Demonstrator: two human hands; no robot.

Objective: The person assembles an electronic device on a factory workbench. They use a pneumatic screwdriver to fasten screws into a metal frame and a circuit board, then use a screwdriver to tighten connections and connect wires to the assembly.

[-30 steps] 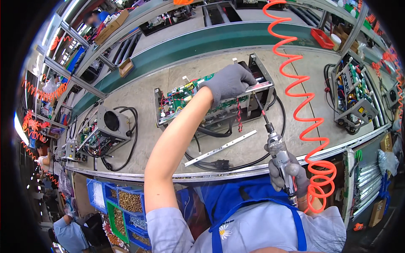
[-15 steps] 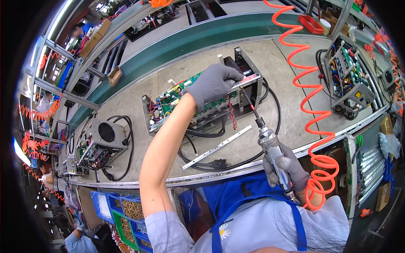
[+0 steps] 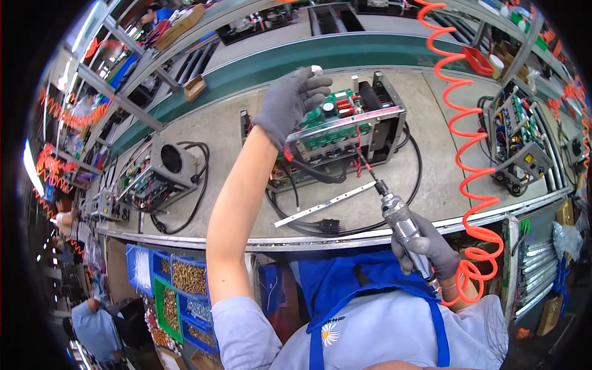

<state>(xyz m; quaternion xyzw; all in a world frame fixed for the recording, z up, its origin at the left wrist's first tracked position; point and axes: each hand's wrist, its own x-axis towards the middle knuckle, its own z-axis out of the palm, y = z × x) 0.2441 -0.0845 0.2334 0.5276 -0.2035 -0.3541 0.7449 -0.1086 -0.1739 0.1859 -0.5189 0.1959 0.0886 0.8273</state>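
Note:
My right hand (image 3: 431,250), gloved in grey, is closed round a silver air screwdriver (image 3: 399,219). Its long bit points up and left toward the front rail of a metal frame (image 3: 370,117) that carries a green circuit board (image 3: 327,139). Over the left part of this unit, my gloved left hand (image 3: 290,102) is raised with its fingers apart, covering part of the board. A small white spot shows at its fingertips; I cannot tell what it is. In front of the unit lies a pale perforated metal strip (image 3: 327,203), beside a black power plug (image 3: 330,226).
An orange coiled air hose (image 3: 472,160) hangs right of the unit. Similar units stand at the left (image 3: 163,176) and right (image 3: 521,145). Blue and green bins (image 3: 166,305) with small fasteners sit below the bench edge. A green conveyor (image 3: 259,65) runs behind.
My left hand has left the frame's front rail and lifted leftward over the board. The screwdriver stays in my right hand, its bit lower against the frame. The view has shifted slightly.

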